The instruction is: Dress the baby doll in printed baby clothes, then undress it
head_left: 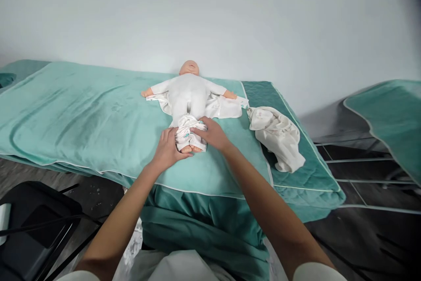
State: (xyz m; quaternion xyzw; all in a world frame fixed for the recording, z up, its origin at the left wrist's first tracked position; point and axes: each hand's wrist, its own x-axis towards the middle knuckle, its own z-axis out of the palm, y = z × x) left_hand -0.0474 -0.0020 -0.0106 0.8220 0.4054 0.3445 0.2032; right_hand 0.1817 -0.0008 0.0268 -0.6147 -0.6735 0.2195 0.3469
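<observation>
A baby doll (188, 92) with a white cloth body lies on its back, its head toward the wall and its arms spread. Small white printed pants (187, 134) are bunched around its lower legs, and the doll's feet (191, 149) show at the hem. My left hand (167, 147) grips the pants' left side, with its thumb by the feet. From the right, my right hand (212, 133) pinches the bunched cloth near the top. Beneath the doll, a white printed garment (223, 106) is spread out flat on both sides.
The doll rests on a bed with a light green cover (85, 119). A crumpled white cloth (278, 136) lies to the right on the darker green quilted part (315, 180). Behind is a white wall (230, 26). A black chair (36, 224) stands at lower left, a metal frame (368, 181) at right.
</observation>
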